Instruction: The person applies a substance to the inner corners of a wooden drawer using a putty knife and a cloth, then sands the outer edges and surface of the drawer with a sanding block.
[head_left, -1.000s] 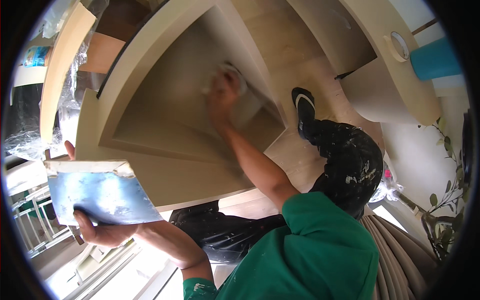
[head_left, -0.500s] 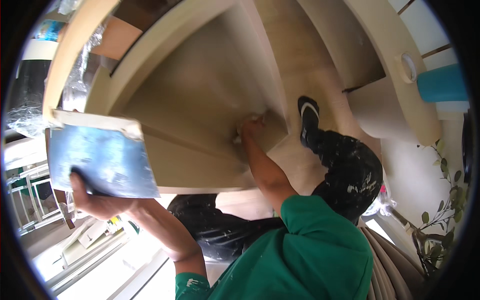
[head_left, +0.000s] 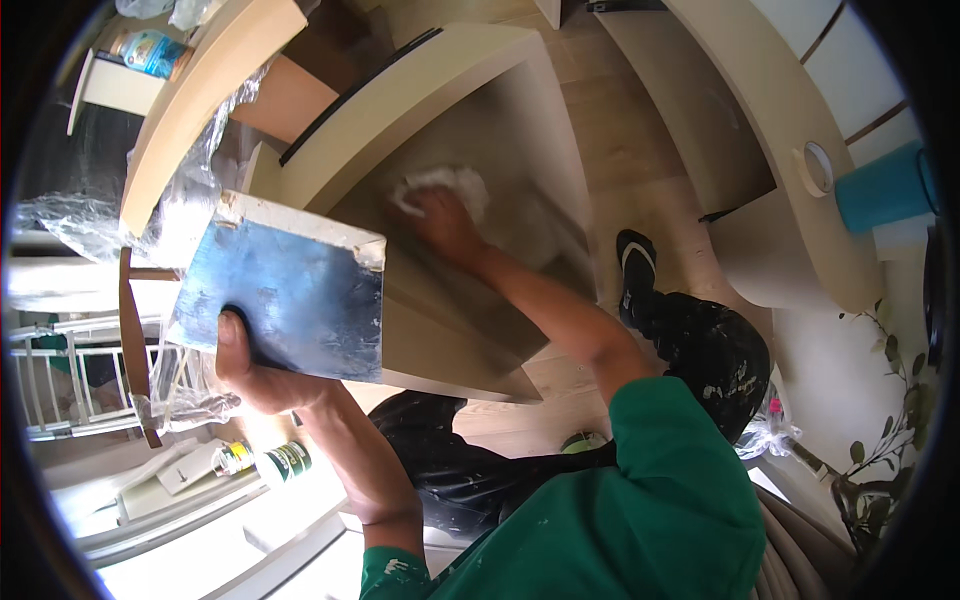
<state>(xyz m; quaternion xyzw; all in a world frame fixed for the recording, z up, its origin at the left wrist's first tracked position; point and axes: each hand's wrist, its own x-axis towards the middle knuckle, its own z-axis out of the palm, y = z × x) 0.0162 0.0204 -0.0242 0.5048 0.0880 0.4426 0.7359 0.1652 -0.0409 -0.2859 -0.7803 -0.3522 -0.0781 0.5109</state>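
My left hand point(head_left: 262, 372) grips a wide blue metal blade point(head_left: 285, 295) with a pale filler-smeared top edge, held up at the left in front of a beige cabinet point(head_left: 470, 70). My right hand point(head_left: 443, 222) reaches into the cabinet's open recess and presses a white crumpled cloth point(head_left: 440, 187) against its inner panel point(head_left: 520, 150). My forearm stretches out from a green sleeve point(head_left: 680, 480). My legs in dark paint-spattered trousers point(head_left: 710, 350) and a black shoe point(head_left: 633, 262) rest on the wooden floor beside the cabinet.
Clear plastic sheeting point(head_left: 190, 210) drapes the furniture at the left. Small cans point(head_left: 265, 460) lie on a white sill below. A white railing point(head_left: 60, 380) shows at far left. A turquoise roll point(head_left: 885, 190) and a tape ring point(head_left: 815, 170) sit at the right, with a plant point(head_left: 890, 450).
My right hand moved from the recess's lower right corner up and left to the middle of the panel with the cloth. My left hand raised the blue blade closer to the cabinet.
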